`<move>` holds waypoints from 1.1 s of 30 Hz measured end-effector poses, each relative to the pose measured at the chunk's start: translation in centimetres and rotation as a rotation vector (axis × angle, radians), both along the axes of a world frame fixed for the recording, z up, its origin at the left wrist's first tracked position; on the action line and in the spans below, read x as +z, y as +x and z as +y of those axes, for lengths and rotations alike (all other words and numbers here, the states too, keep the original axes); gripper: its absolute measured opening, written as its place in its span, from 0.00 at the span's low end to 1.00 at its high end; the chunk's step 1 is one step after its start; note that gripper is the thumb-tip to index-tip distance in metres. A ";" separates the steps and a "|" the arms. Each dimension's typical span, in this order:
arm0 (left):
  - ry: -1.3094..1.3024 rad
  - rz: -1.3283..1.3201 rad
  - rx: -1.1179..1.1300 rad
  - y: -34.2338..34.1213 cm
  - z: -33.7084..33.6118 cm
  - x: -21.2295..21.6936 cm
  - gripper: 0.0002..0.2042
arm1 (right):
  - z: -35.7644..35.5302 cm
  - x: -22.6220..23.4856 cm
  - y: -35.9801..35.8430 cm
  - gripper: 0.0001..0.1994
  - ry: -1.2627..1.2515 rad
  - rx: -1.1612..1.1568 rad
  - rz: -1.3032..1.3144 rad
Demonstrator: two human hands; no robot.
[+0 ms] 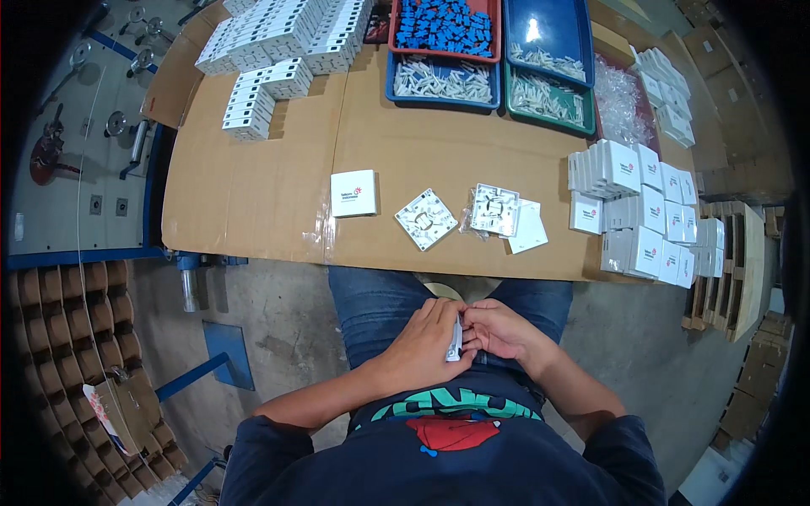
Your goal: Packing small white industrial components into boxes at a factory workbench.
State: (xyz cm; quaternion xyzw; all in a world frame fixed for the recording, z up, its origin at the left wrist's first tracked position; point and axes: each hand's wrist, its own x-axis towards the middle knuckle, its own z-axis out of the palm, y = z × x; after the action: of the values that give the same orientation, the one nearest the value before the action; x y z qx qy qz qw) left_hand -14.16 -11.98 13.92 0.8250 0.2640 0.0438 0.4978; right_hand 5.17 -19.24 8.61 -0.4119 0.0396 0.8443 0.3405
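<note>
Above my lap, my left hand (424, 341) is closed round a white plastic piece (454, 344), seen nearly edge-on. My right hand (498, 329) is at the piece's other side, its fingers curled and pinched against the upper edge; the fingertips are partly hidden. On the cardboard ahead of my hands lies a white square box (353, 194) with a small red print. To its right sits an open white square housing (426, 219), turned cornerwise. A second open housing (495, 209) rests partly over a flat white cover (530, 229) and a crumpled clear bag (467, 221).
Stacks of white boxes stand at the far left (270, 42) and right (645, 207). Trays hold blue parts (443, 27) and small white parts (443, 80). Clear bags (623, 105) lie beside them. The table's cardboard edge (380, 266) runs just beyond my knees.
</note>
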 end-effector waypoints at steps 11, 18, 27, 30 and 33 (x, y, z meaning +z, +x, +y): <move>0.020 -0.388 0.084 -0.3 0.8 -1.9 0.37 | 0.5 3.1 -1.0 0.14 0.117 -0.068 -0.090; 0.106 -0.437 0.098 -1.1 0.2 -2.7 0.40 | 0.6 4.0 -1.8 0.13 0.185 -0.007 -0.221; 0.286 -0.702 0.210 -0.8 0.6 -3.5 0.57 | 1.9 4.6 2.3 0.33 0.343 0.038 0.055; 0.414 -0.743 0.178 -0.1 1.0 -3.7 0.58 | 1.6 4.0 0.9 0.32 0.164 -0.010 0.256; 0.445 -0.741 0.147 -0.6 0.7 -5.2 0.60 | 1.8 4.2 -0.8 0.29 0.151 -0.026 0.249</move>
State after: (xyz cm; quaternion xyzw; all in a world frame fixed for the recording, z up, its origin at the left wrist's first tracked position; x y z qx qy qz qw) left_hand -14.72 -11.31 8.72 0.8196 0.1097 0.4280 0.3648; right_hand 4.32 -17.40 12.82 -0.2767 0.0231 0.8849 0.3739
